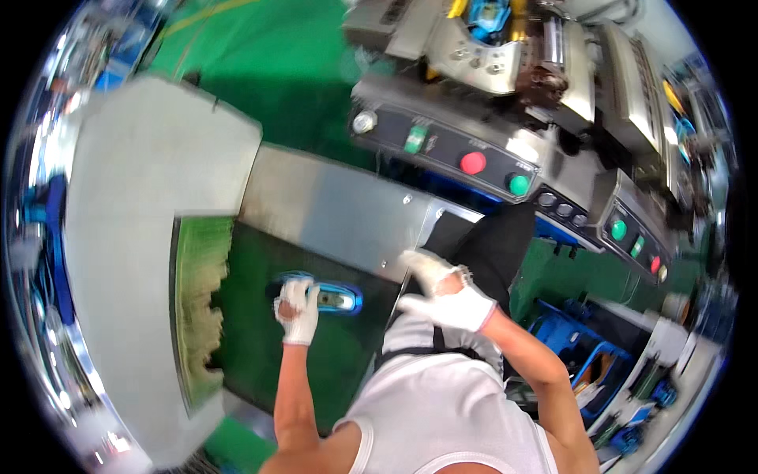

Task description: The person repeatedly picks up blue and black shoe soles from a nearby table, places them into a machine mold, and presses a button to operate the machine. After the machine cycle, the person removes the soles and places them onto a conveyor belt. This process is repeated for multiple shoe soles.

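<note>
My left hand [298, 310], in a white glove, is closed over the left end of a blue shoe [338, 299] with a pale interior. The shoe lies lengthwise above a dark green surface [260, 284]; I cannot tell whether it rests there or is lifted. Motion blur softens the outline of hand and shoe. Above my lap is my right hand [450, 299], also in a white glove, with thumb and fingers apart and nothing visible in it. Some bare skin shows between the glove's parts.
A grey metal ledge [332, 201] borders the green surface, beside a large pale housing [150, 166]. Ahead to the right stands a machine with a control panel [442, 150] carrying red and green buttons. Blue racks [584, 347] stand at the right.
</note>
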{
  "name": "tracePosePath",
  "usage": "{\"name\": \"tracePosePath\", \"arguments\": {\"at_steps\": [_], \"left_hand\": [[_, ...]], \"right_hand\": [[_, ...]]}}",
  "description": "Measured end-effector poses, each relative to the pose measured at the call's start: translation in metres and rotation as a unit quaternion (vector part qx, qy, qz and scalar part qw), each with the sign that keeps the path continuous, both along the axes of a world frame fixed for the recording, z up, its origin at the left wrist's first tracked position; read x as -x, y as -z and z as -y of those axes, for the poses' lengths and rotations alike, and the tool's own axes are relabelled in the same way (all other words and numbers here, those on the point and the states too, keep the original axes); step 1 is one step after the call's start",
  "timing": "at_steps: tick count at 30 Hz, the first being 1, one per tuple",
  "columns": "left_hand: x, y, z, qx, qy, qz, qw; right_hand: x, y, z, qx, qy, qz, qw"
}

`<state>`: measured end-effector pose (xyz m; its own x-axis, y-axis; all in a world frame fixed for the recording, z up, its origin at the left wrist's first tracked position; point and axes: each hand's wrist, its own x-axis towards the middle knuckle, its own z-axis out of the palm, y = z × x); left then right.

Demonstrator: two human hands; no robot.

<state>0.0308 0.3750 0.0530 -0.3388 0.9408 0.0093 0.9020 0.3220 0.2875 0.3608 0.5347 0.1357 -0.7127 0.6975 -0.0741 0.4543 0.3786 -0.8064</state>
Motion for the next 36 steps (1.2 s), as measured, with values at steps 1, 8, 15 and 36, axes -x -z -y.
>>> {"name": "tracePosePath", "arguments": {"at_steps": [1, 8, 15, 36], "left_hand": [[-0.005, -0.012, -0.016, -0.004, 0.021, -0.007, 1.0], [-0.106, -0.142, -0.156, -0.096, 0.333, 0.18, 0.921], [-0.189, -0.258, -0.317, -0.164, 0.579, 0.102, 0.792], [-0.267, -0.197, -0.681, -0.027, 0.206, -0.02, 0.978]], "right_hand": [[0.02, -0.008, -0.003, 0.037, -0.017, -0.009, 0.999], [0.072, 0.029, -0.008, -0.021, 0.011, -0.07, 0.997], [-0.087, -0.023, -0.015, 0.32, 0.227, -0.123, 0.912], [-0.198, 0.013, 0.14, 0.401, 0.554, -0.572, 0.452]]}}
